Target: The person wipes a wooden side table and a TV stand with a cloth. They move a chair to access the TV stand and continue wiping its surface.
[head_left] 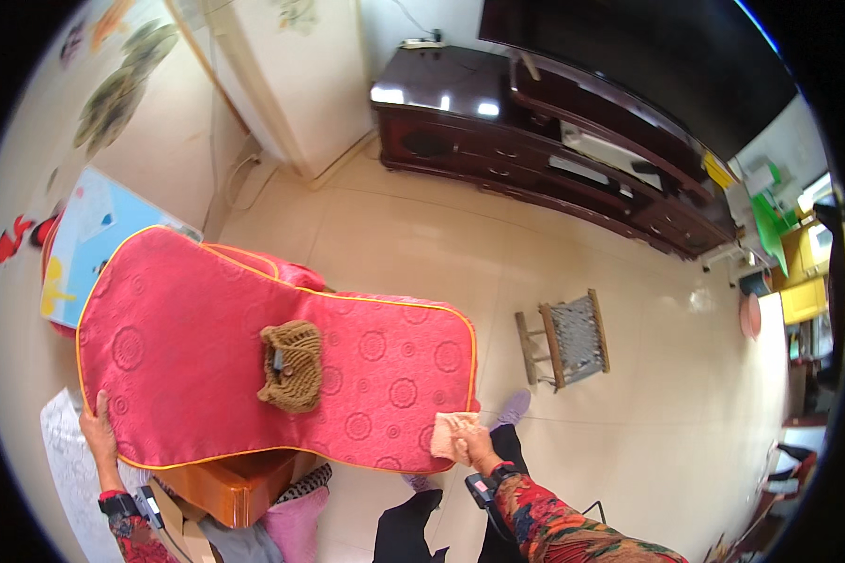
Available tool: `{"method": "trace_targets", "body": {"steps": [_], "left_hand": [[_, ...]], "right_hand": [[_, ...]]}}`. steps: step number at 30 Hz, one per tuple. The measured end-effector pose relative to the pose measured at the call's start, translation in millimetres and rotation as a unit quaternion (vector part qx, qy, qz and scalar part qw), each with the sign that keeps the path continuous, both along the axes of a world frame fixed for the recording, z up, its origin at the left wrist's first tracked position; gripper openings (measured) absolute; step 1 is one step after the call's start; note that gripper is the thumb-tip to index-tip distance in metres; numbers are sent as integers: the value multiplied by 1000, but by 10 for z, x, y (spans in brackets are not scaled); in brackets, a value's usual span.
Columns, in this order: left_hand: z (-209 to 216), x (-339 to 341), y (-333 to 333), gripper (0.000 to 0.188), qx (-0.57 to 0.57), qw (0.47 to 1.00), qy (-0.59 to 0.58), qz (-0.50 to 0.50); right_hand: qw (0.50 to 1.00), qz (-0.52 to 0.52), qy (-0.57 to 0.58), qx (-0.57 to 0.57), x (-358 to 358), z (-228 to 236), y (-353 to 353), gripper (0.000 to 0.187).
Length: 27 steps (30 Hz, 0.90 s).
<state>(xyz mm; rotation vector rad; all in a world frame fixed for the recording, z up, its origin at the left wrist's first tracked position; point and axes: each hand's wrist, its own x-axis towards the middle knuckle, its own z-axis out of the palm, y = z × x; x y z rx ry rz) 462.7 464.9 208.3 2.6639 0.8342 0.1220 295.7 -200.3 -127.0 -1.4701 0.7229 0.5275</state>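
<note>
A red, embossed chair cover [376, 375] with yellow piping spreads over a seat and backrest. My right hand [476, 448] is closed on a small peach cloth [449, 436], pressed against the cover's near right corner. At the far left, my left hand [100, 433] grips the edge of the cover's broader part; some of its fingers are hidden behind it. Between the two hands, on the narrow middle of the cover, sits a brown knitted pouch [291, 368] with a button. Under the cover, glossy orange-brown wood [239, 483] shows.
A low wooden stool [576, 340] with a woven grey seat stands on the tiled floor to the right. A dark TV cabinet [498, 141] lines the far wall. Beside my left arm lie a white patterned cloth [70, 469] and a pink cushion [296, 525]. My feet are below the cover.
</note>
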Motion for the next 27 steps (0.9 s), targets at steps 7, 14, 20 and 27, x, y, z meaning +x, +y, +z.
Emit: {"method": "trace_targets", "body": {"steps": [7, 14, 20, 27], "left_hand": [[-493, 211, 399, 56, 21, 995, -53, -82], [-439, -70, 231, 52, 123, 991, 3, -46], [-564, -1015, -1025, 45, 116, 993, 20, -25], [-1484, -1813, -4148, 19, -393, 877, 190, 200]], "right_hand": [[998, 13, 64, 8, -71, 94, 175, 34], [969, 73, 226, 69, 47, 292, -293, 48], [941, 111, 315, 56, 297, 764, -1339, 65], [933, 188, 306, -39, 697, 897, -3547, 39]]}}
